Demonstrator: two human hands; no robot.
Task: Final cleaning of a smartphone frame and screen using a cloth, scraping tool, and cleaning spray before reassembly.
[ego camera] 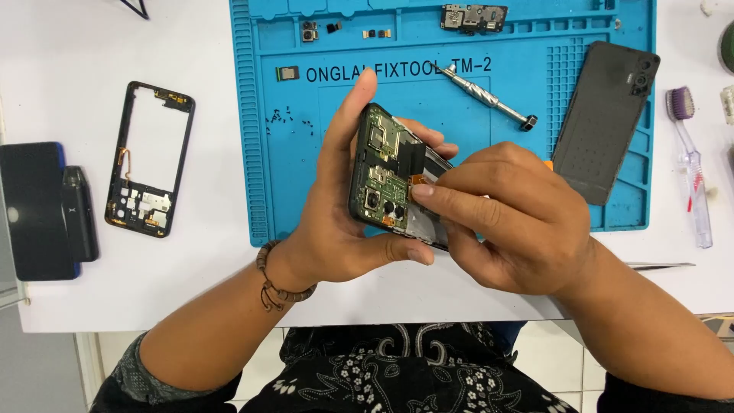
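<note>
Left hand [344, 222]: wrapped around an opened black smartphone with a bare green circuit board [384, 172], held tilted above the near edge of the mat.
Right hand [508, 218]: fingers pinched narrow against the phone's right side; what they pinch is hidden.
Worktop [76, 61]: white, its near edge over pale floor tiles.
Blue rubber repair mat [264, 153]: centre far, white lettering along its top, small parts in its far trays.
On the mat: silver metal screwdriver [489, 95]; dark grey phone back cover [608, 118] at right.
Left: black plastic phone mid-frame [149, 157], well apart from the mat; dark flat device [34, 210] at the edge.
Right: clear-handled toothbrush with purple bristles [692, 168].
</note>
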